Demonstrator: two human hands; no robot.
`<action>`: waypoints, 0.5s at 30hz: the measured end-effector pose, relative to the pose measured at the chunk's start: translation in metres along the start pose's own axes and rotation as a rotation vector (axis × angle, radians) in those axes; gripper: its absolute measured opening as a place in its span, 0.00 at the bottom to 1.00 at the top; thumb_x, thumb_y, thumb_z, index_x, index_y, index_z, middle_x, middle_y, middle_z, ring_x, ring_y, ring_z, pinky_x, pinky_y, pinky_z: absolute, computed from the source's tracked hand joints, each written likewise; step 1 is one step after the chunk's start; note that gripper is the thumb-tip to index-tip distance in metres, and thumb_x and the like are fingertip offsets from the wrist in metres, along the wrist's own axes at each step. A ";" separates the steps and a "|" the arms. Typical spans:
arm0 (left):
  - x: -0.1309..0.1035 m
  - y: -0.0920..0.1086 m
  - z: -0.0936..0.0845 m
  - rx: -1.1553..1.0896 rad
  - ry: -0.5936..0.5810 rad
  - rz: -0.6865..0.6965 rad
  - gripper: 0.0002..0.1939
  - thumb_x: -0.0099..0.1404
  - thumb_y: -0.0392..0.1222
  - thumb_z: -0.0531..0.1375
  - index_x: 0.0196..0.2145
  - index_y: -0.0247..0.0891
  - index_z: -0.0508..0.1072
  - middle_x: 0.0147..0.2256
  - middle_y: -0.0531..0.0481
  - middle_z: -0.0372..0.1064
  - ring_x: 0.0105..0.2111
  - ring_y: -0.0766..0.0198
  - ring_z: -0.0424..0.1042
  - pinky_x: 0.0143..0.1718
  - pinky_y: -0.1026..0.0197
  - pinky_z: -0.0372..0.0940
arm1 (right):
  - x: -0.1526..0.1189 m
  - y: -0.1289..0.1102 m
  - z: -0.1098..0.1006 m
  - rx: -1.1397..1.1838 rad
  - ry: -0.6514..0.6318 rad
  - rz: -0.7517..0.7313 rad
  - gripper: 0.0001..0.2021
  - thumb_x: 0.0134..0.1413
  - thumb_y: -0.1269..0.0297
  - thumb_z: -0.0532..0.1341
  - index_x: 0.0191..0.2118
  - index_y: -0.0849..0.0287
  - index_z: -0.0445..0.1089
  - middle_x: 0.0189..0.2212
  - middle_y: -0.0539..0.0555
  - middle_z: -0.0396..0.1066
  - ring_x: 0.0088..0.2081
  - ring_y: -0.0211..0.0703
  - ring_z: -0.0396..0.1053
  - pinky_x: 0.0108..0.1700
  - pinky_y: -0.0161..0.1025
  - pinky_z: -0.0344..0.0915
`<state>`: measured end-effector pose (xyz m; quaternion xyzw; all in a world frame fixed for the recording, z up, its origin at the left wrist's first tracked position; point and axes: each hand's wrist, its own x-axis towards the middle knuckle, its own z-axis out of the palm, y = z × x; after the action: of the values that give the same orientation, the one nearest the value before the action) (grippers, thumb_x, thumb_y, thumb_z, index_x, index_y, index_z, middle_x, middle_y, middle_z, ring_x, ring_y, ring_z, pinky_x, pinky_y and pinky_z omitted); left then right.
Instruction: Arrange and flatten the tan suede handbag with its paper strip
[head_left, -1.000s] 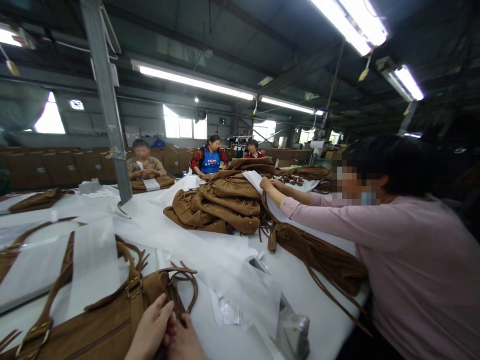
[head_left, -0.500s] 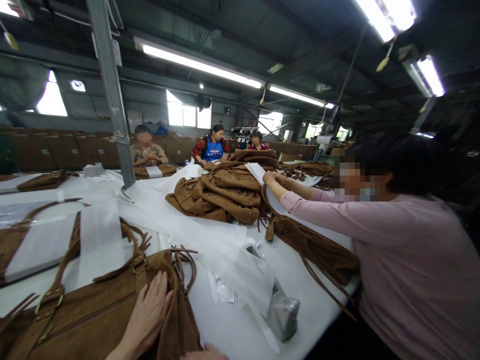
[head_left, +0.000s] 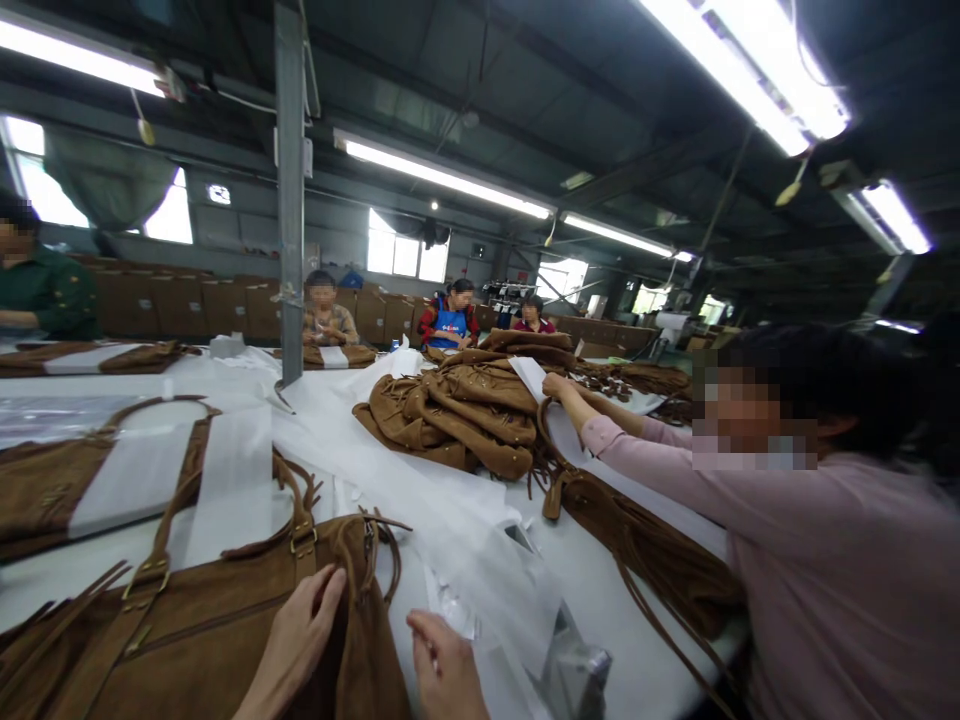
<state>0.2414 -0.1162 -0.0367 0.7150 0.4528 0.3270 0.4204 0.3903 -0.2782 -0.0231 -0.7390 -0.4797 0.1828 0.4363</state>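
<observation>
A brown suede handbag [head_left: 202,640] with buckled straps and fringe ties lies in front of me at the lower left. My left hand [head_left: 304,620] is bent over its right part, fingers drawn together and closed on the suede; the fingertips are partly hidden. Just beyond the bag's right side, above the white table, is my right hand [head_left: 448,665]. Its fingers are curled in, and whatever they hold, if anything, is hidden. A white paper strip [head_left: 232,490] lies by the bag's handles.
A co-worker in a pink top [head_left: 847,560] reaches across from the right to white paper on another brown bag [head_left: 645,530]. A heap of brown bags [head_left: 457,410] lies mid-table. White sheeting [head_left: 450,510] and a grey packet [head_left: 574,660] are nearby. A metal post [head_left: 291,200] rises at the left.
My left hand has gone from lying flat on the bag to bent fingers. My right hand has come up into view beside the bag. The view has swung left.
</observation>
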 end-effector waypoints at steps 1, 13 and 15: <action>-0.001 0.008 -0.002 -0.006 -0.024 -0.031 0.27 0.58 0.56 0.54 0.48 0.34 0.69 0.42 0.41 0.74 0.47 0.49 0.70 0.53 0.49 0.61 | 0.009 -0.005 0.007 -0.002 0.003 -0.024 0.17 0.58 0.69 0.47 0.43 0.54 0.72 0.42 0.56 0.74 0.46 0.49 0.70 0.49 0.45 0.66; -0.007 0.018 -0.003 -0.446 -0.196 -0.063 0.27 0.50 0.37 0.58 0.51 0.34 0.67 0.43 0.46 0.75 0.46 0.53 0.72 0.52 0.57 0.64 | 0.043 -0.028 0.056 0.215 -0.147 -0.269 0.20 0.61 0.69 0.46 0.57 0.51 0.60 0.52 0.53 0.68 0.52 0.43 0.66 0.54 0.41 0.61; -0.007 0.015 -0.001 -0.403 -0.205 -0.057 0.28 0.52 0.38 0.57 0.53 0.34 0.65 0.44 0.47 0.74 0.47 0.54 0.71 0.53 0.57 0.63 | 0.053 -0.031 0.056 0.244 -0.119 -0.328 0.21 0.60 0.67 0.50 0.58 0.52 0.58 0.54 0.55 0.65 0.55 0.44 0.63 0.57 0.42 0.58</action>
<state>0.2431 -0.1256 -0.0231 0.6329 0.3534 0.3247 0.6076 0.3597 -0.2007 -0.0203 -0.5808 -0.5926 0.2093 0.5174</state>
